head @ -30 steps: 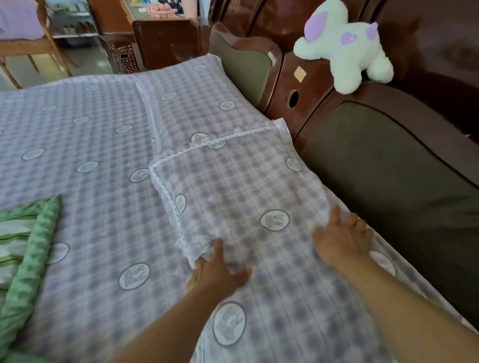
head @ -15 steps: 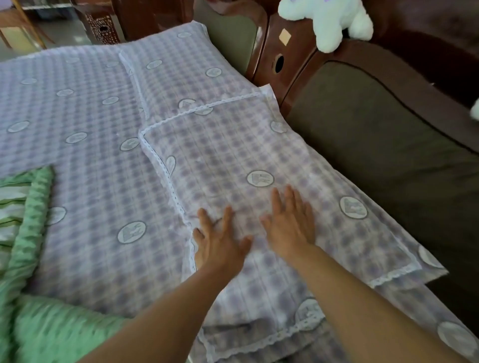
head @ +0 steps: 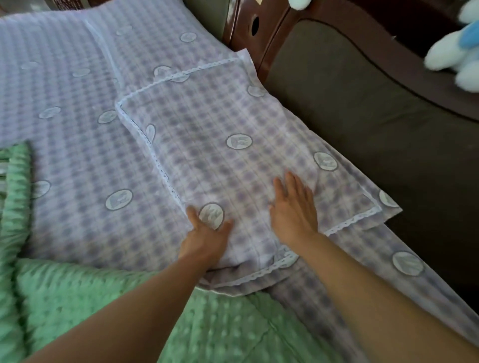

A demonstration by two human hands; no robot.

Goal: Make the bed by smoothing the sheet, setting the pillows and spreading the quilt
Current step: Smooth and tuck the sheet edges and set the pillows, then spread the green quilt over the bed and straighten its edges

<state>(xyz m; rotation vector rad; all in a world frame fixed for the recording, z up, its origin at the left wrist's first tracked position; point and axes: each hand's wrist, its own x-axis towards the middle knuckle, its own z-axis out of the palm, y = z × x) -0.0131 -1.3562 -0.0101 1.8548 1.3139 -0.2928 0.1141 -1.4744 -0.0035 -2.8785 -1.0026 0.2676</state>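
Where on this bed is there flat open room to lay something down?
Open sheet lies between the green quilt and the near pillow. That pillow is taken: the left hand and right hand press on it.

— Any lettering, labels or numbers legible here?
— None. The oval emblems (head: 239, 141) printed across the checked bedding carry a blurred figure, not words, and the pale sticker (head: 260, 2) at the top edge of the wooden headboard (head: 243, 31) is cut off and unreadable.
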